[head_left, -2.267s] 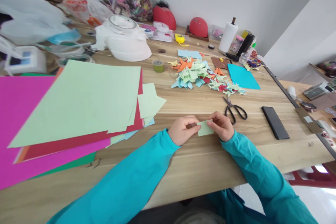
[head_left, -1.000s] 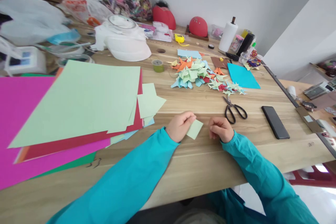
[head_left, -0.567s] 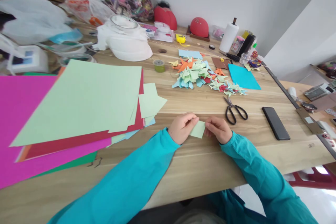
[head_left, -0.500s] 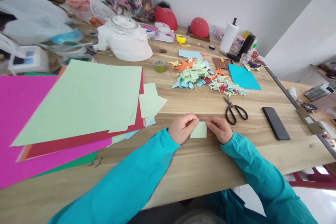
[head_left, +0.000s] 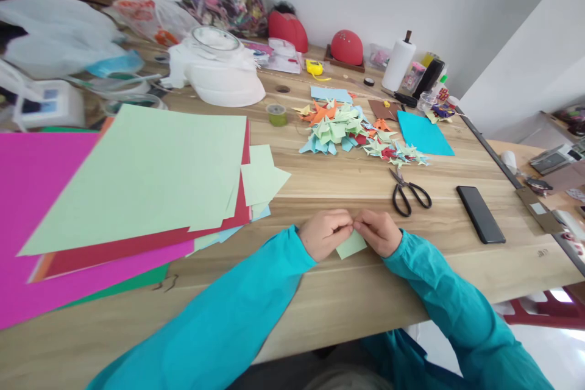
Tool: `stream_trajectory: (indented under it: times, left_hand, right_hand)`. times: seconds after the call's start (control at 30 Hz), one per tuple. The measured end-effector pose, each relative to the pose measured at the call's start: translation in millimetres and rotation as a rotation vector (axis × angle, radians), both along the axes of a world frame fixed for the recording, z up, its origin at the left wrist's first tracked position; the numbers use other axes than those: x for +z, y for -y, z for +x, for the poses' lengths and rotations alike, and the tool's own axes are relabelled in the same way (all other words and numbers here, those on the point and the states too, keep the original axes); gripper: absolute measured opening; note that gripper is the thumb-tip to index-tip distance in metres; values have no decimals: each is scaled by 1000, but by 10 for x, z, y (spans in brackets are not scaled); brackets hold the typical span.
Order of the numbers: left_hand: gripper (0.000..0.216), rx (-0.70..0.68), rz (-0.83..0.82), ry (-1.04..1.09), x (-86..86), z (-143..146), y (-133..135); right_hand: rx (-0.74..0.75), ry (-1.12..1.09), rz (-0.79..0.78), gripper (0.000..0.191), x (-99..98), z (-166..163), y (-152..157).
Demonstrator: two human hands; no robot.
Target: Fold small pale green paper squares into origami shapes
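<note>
A small pale green paper square [head_left: 351,246] is held between my two hands, just above or on the wooden table; one corner points toward me. My left hand [head_left: 326,233] pinches its upper edge from the left, fingers curled. From the other side my right hand [head_left: 379,231] pinches the same edge, and the fingertips of both hands meet there. The hands cover the upper part of the paper. Beyond the right hand lie black-handled scissors [head_left: 408,194]. A pile of folded paper shapes [head_left: 340,125] in green, orange, blue and red sits farther back.
At left is a stack of large coloured sheets, pale green [head_left: 159,170] on top, with smaller green pieces [head_left: 265,180] beside it. A phone [head_left: 481,214] lies at right. Farther back are white caps [head_left: 223,76], a tape measure [head_left: 314,67] and a turquoise sheet [head_left: 425,133].
My hands have come together, fingertips now touching at the paper's upper edge. The green paper has turned from lying square-on to a corner-toward-me position.
</note>
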State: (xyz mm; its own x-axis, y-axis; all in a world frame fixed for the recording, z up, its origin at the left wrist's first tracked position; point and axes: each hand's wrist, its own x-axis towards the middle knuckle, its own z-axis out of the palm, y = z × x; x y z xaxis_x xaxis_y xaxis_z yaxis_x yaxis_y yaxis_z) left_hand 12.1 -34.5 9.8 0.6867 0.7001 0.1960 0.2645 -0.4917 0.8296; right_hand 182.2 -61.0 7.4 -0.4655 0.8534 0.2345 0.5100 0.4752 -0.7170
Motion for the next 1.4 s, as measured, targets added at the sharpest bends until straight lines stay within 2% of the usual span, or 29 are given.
stream_trajectory:
  times: [0.17,0.37,0.57,0.73,0.87,1.07,1.2,1.4]
  left_hand:
    - [26,-17,-143,48,78,-7,-8]
    - [25,-13,-168,108,63,-29,-42]
    - [22,8,-380,247,46,-85,-75]
    - [21,76,-458,312,96,-131,-89]
    - [23,119,-505,316,113,-78,-35]
    - [19,166,-298,196,77,-5,11]
    - [19,190,-203,176,65,-22,-16]
    - [23,134,-87,139,35,-8,-11]
  right_hand:
    - [-11,-41,-11,17,15,-18,18]
    - [-89,-152,-55,19,64,-26,26]
    - [-244,-363,-180,25,71,40,-32]
    - [-389,-508,-160,28,23,159,-146]
    - [-331,-486,-175,27,26,124,-134]
    - [-241,-386,-134,25,49,18,-56]
    - [-160,-337,-178,21,17,39,-50]
    - [-48,-110,-107,15,-2,18,-20]
